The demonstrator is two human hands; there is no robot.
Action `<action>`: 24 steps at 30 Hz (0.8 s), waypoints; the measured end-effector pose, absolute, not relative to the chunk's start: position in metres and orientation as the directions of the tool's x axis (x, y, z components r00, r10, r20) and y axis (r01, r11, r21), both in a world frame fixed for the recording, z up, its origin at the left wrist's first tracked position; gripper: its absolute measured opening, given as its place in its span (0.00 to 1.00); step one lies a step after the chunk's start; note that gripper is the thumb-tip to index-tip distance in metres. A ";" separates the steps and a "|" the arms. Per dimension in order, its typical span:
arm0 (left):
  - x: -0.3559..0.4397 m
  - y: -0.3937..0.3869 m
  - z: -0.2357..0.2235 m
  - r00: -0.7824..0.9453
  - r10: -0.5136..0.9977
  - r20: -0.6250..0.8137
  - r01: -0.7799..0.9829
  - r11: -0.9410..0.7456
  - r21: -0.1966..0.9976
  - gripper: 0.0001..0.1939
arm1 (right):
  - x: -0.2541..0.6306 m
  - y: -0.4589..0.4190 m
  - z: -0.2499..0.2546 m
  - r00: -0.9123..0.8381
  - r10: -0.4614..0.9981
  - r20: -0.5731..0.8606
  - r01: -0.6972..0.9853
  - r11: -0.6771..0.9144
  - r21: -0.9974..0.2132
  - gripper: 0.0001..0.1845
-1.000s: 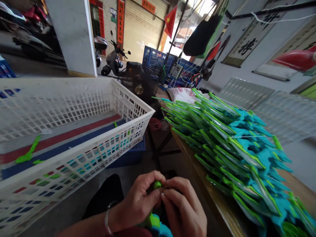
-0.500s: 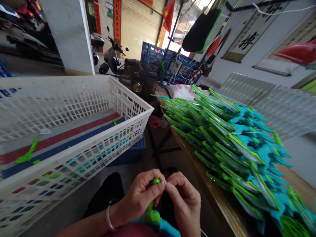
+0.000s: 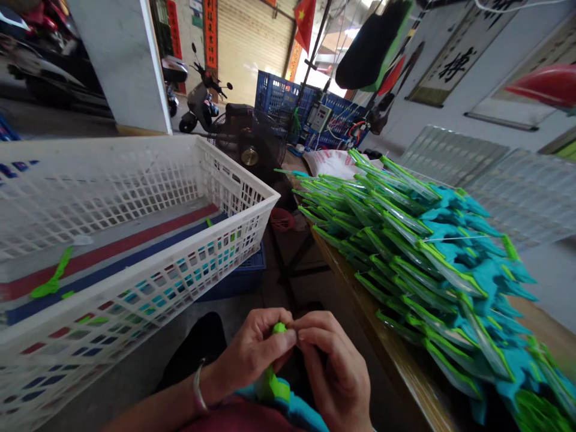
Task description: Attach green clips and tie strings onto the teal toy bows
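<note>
In the lower middle my left hand (image 3: 257, 342) is closed round the bright green end of a green-and-teal plastic piece (image 3: 279, 389). Its teal lower part runs down across my lap, partly behind my right hand. My right hand (image 3: 333, 360) is pinched shut, its fingertips touching those of my left hand beside the green tip. Whatever lies between the right fingertips is hidden now. To the right, a tall heap of similar green-and-teal pieces with clear parts (image 3: 405, 252) covers the wooden table (image 3: 344, 294).
A white plastic crate (image 3: 234, 240) stands at the left, with loose green pieces (image 3: 53, 279) on its striped lining. Under it is a blue crate (image 3: 245, 276). A dark fan (image 3: 249, 153), a white sack (image 3: 330, 163) and a scooter (image 3: 201, 102) are farther back.
My right hand has turned slightly and its fingers have closed in against my left fingertips. The small whitish strand seen between the fingertips earlier is now covered.
</note>
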State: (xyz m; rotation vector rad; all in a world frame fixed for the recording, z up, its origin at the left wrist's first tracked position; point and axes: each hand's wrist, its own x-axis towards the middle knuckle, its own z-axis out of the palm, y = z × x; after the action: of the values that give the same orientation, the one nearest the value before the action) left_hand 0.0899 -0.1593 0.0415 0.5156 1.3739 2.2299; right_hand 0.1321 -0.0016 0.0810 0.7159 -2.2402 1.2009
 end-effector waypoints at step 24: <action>0.092 -0.160 0.041 -0.872 0.481 0.084 -0.090 -0.327 0.941 0.16 | 0.135 -0.004 0.069 -0.779 -0.087 0.621 -0.554 0.560 -0.616 0.11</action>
State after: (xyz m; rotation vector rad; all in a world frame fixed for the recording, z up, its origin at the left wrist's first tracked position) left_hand 0.0917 -0.1596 0.0410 0.5010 1.5588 2.2467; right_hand 0.1352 -0.0037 0.0695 0.5137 -2.2608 1.1537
